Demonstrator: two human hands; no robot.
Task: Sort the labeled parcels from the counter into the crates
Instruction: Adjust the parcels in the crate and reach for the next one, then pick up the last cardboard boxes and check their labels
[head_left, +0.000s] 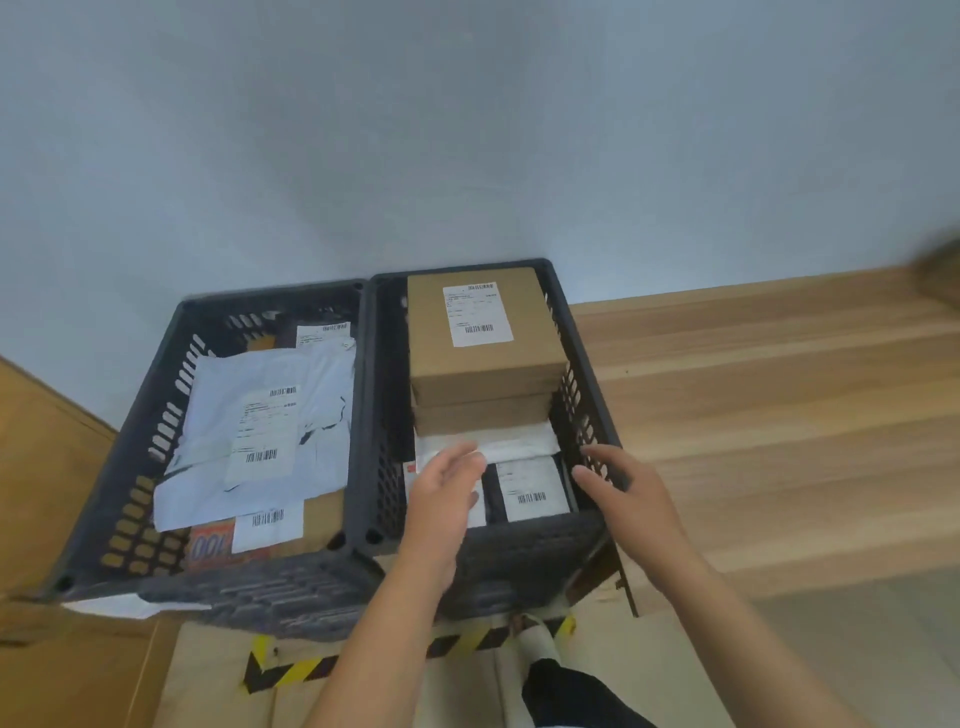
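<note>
Both my hands are out over the right crate (584, 338), and neither grip holds anything. My left hand (447, 488) is released, fingers loosely spread above the white mailer (519, 448) at the crate's 6 o'clock end; I cannot tell whether the fingertips touch it. My right hand (623, 483) is released too, fingers straight, just beside the crate's wall at 4 o'clock.

In this crate a brown box (483, 358) with a white label sits on a second brown box (483, 418) toward 12 o'clock. The white mailer lies below them, and a dark parcel (530, 491) with a barcode label lies at 6 o'clock.

The left crate (156, 415) touches the right one along its side. It holds a large white poly mailer (260, 431) on top of other labeled parcels.

A plain pale wall (467, 130) fills the view from 10 to 2 o'clock. Wooden plank floor (753, 389) runs off at 3 o'clock. Brown cardboard (57, 467) stands at 9 o'clock. At 6 o'clock, below the crates' near walls, a beige sheet (218, 691) carries black-and-yellow striped tape (291, 670).
</note>
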